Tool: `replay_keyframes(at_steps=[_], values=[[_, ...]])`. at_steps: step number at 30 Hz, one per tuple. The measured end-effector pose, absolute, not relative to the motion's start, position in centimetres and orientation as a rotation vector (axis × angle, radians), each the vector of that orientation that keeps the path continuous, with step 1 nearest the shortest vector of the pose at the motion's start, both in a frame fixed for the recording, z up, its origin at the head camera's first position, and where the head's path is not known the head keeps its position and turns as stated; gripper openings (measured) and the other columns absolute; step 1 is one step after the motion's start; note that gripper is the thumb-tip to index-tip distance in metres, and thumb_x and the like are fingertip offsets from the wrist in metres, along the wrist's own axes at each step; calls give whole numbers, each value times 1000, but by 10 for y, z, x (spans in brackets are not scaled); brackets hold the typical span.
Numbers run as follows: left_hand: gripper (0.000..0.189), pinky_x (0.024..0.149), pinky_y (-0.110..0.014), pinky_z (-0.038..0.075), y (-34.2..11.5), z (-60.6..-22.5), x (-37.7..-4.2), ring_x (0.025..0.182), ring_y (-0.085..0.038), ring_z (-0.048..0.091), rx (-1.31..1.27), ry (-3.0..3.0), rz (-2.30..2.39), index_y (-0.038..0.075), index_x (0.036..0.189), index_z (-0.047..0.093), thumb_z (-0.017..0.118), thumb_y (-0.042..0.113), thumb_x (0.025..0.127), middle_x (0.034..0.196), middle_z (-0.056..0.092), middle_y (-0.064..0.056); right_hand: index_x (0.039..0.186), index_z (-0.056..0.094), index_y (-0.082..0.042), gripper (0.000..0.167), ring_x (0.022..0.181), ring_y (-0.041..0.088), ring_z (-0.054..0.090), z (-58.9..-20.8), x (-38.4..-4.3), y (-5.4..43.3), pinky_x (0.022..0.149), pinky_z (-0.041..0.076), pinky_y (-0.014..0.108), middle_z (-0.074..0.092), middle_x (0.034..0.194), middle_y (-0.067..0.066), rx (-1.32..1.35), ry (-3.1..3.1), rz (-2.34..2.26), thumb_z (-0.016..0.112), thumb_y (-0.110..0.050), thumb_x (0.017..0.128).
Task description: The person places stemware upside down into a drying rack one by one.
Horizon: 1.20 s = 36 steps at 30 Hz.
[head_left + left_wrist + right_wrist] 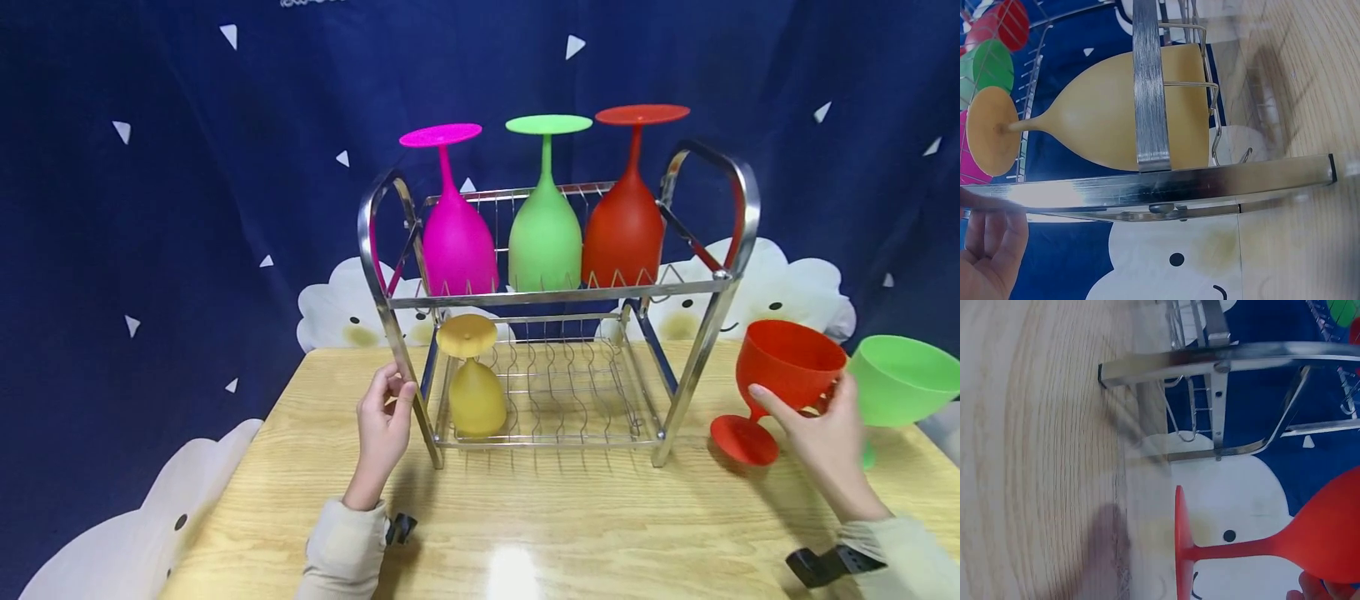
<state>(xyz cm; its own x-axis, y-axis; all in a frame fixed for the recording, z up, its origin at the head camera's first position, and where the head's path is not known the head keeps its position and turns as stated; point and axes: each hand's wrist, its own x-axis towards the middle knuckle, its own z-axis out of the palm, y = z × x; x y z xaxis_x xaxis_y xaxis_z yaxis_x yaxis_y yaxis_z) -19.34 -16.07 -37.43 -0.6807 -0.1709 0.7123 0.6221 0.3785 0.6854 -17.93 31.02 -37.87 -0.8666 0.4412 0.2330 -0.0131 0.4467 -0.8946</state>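
My right hand [828, 437] grips the bowl of a red plastic goblet [787, 367], its mouth up and its stem slanting to the left. In the right wrist view the red goblet's foot [1183, 550] shows off the table, with fingertips at the bowl. My left hand [384, 425] holds the front left leg of a two-tier metal dish rack [543, 297] between thumb and fingers. Beside that leg, a yellow goblet [477, 400] stands upside down on the lower tier. Upside down on the upper tier are a pink goblet [459, 237], a green goblet [545, 237] and another red goblet [624, 237].
A second green goblet [900, 383] stands upright at the table's right, partly behind my right hand. The rack stands on a wooden table [540, 517], before a dark blue curtain [187, 208] with white triangles and clouds.
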Motion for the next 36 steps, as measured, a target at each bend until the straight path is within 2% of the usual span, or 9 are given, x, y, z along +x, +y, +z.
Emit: replay_keyframes(at_steps=[7,16,29,36], values=[[15,48,-12,47,-151,-352,-177,65,-5,50,-404,-1917,-1352,-13,96,53,56,-15,81,68,53,-19,138,26,-24,74,88,-4,43,-375,-160,312,64,40,3,43,112,-9,-259,-2277,1406,70,-17,79],[14,49,-11,46,-151,-350,-178,64,-4,49,-398,-1918,-1344,-13,95,53,56,-14,81,67,54,-18,134,29,-27,70,87,-7,45,-369,-142,310,64,40,3,44,103,-19,-203,-2285,1384,70,-12,79],[14,48,-12,46,-152,-350,-175,64,-7,49,-381,-1921,-1366,-13,96,53,55,-13,82,68,53,-18,130,35,-28,66,84,-9,47,-358,-124,299,64,43,2,46,100,-22,-103,-2320,1352,70,-7,78],[15,50,-11,47,-150,-349,-174,66,-5,50,-369,-1920,-1358,-13,96,53,56,-13,82,70,55,-20,131,37,-23,68,84,-4,53,-356,-115,284,67,45,5,51,104,-15,35,-2309,1411,68,4,76]])
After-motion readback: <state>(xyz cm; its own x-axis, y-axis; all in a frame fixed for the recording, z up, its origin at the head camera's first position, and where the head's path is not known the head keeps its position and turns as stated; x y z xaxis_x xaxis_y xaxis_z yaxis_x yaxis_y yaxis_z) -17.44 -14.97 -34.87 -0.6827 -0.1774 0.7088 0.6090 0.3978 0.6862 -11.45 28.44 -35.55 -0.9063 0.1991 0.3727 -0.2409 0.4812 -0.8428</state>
